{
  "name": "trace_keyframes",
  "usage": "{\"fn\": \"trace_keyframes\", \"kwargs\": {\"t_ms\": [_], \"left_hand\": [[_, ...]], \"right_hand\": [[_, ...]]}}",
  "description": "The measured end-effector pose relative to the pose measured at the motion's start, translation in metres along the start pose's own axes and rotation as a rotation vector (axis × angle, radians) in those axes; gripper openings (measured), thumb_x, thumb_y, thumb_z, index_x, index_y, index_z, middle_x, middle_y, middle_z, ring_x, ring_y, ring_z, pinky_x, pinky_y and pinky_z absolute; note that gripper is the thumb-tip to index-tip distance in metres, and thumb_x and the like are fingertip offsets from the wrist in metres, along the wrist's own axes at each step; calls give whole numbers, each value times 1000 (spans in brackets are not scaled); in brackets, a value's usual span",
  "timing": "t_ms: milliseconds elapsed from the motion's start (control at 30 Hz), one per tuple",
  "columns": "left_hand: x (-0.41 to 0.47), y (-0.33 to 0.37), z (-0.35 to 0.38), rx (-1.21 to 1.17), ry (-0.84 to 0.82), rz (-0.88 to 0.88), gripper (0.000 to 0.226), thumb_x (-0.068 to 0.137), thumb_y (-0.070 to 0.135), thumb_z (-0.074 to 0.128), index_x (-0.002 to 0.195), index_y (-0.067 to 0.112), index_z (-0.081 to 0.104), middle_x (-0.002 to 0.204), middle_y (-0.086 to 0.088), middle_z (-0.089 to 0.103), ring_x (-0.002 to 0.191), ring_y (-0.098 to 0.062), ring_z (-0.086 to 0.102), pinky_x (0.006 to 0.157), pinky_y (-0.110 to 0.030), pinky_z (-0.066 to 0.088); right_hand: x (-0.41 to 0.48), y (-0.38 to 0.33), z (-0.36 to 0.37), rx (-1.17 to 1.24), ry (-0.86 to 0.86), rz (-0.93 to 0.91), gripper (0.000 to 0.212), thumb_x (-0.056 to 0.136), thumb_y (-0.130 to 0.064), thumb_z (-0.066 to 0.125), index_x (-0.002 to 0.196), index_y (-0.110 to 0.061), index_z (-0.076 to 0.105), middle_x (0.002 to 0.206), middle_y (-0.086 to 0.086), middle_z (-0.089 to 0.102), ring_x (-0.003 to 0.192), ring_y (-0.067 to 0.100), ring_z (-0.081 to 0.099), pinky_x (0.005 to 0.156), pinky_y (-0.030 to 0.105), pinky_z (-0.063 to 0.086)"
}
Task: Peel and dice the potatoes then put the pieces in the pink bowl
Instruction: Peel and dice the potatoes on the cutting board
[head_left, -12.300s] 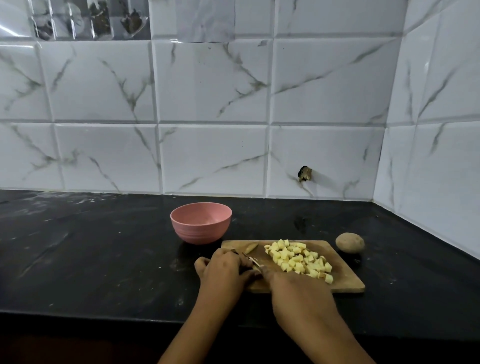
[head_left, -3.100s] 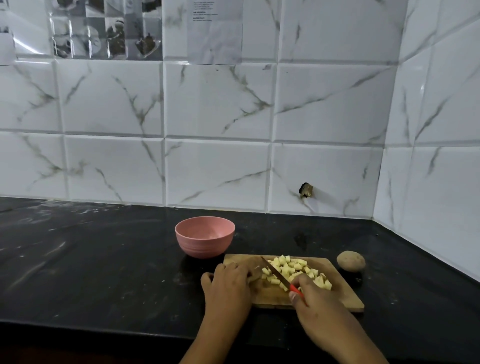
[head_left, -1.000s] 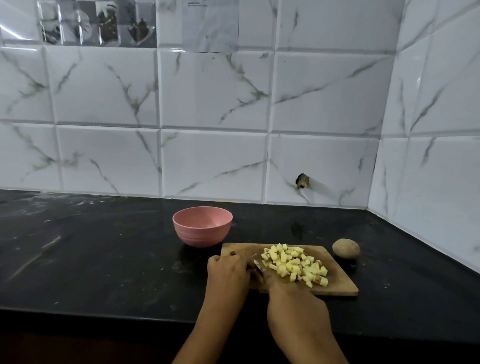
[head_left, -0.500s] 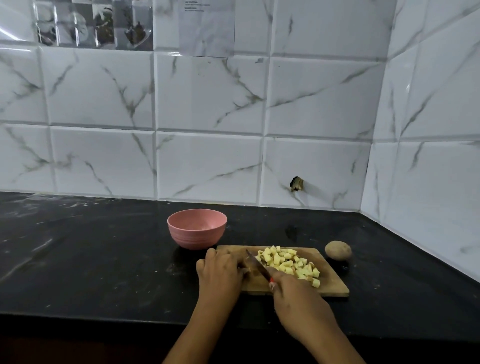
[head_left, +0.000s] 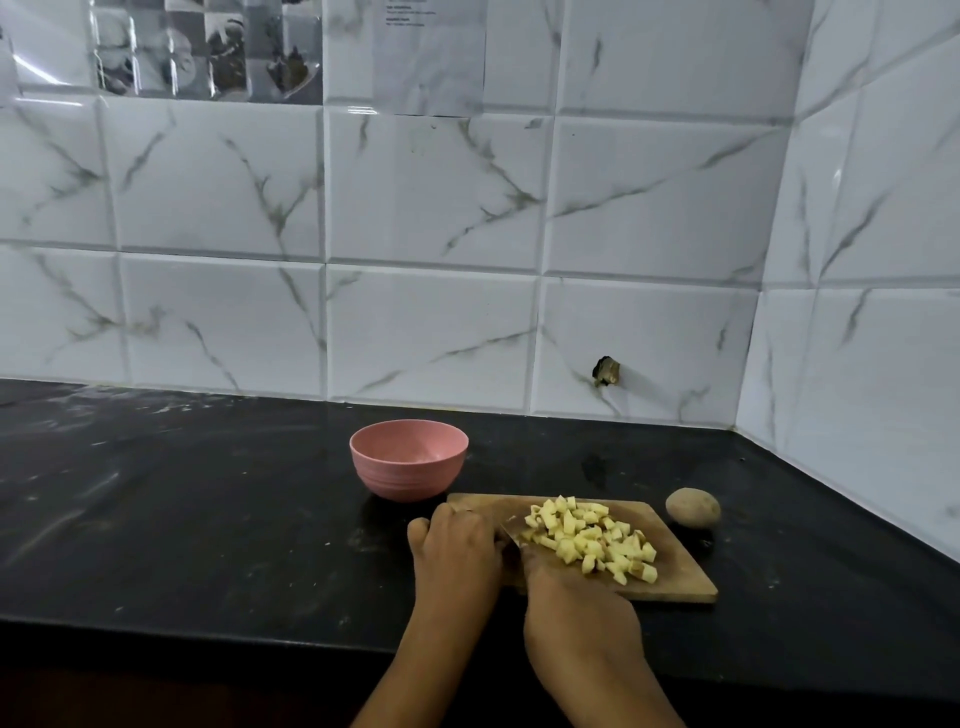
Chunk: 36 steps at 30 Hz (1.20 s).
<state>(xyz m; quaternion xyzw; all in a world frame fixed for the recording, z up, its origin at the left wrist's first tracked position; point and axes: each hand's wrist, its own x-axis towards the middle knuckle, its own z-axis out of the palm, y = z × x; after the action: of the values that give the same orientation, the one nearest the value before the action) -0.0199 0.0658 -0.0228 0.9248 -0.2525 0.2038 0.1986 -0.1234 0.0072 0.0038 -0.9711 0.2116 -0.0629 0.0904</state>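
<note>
Counting one bowl (head_left: 410, 474), one whole potato (head_left: 693, 507).

Cutting board (head_left: 675, 561): bare wood, matt, faint grain.
Pink bowl (head_left: 409, 470): smooth, satin, plastic-like; ribbed lower wall.
Countertop (head_left: 208, 519): dark polished stone, low sheen, pale smears.
Wall tiles (head_left: 431, 208): glossy ceramic, marble-veined.
Potato (head_left: 693, 507): matt, rough skin.
Potato pieces (head_left: 592, 540): bare cut faces, skinless.
Knife (head_left: 511, 534): blade finish too dark to tell.

A home kitchen: black stone counter (head_left: 208, 519), marble-look wall tiles (head_left: 431, 192), wooden chopping board (head_left: 675, 582).
</note>
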Motion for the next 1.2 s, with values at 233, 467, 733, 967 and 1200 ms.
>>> {"fn": "trace_keyframes", "kwargs": {"t_ms": [233,467,733,967,1200], "left_hand": [[-5,-1,-5,-22,4,-4,25,96,29,40,109,32,61,108,11,60,103,-9,45,75,-29,17],[-8,-1,-7,-79,26,39,26,96,28,43,119,34,55,111,13,58,107,-7,44,77,-27,18],[-6,-1,-5,-120,-21,79,27,98,26,40,117,33,57,113,12,58,111,-7,43,86,-28,23],[-5,-2,-5,-161,-41,72,28,97,26,42,118,36,57,112,13,59,112,-6,43,82,-26,19],[-4,0,-6,-170,-54,83,33,98,29,42,126,42,51,118,16,56,115,-7,38,87,-29,21]], "right_hand": [[6,11,-3,8,13,0,51,100,-17,36,148,-33,29,131,-2,55,112,17,56,86,32,45],[14,43,-5,413,-41,40,49,102,-29,37,149,-41,25,133,-5,53,106,10,54,90,29,47],[16,73,-24,818,-207,134,23,99,-26,52,120,-34,55,70,0,63,47,5,44,43,16,33],[9,102,-44,865,-143,108,15,99,-21,50,111,-24,58,64,3,65,42,7,38,41,17,25],[5,86,-43,856,-38,71,14,99,-23,51,110,-26,58,66,5,66,40,6,41,42,17,34]]}}
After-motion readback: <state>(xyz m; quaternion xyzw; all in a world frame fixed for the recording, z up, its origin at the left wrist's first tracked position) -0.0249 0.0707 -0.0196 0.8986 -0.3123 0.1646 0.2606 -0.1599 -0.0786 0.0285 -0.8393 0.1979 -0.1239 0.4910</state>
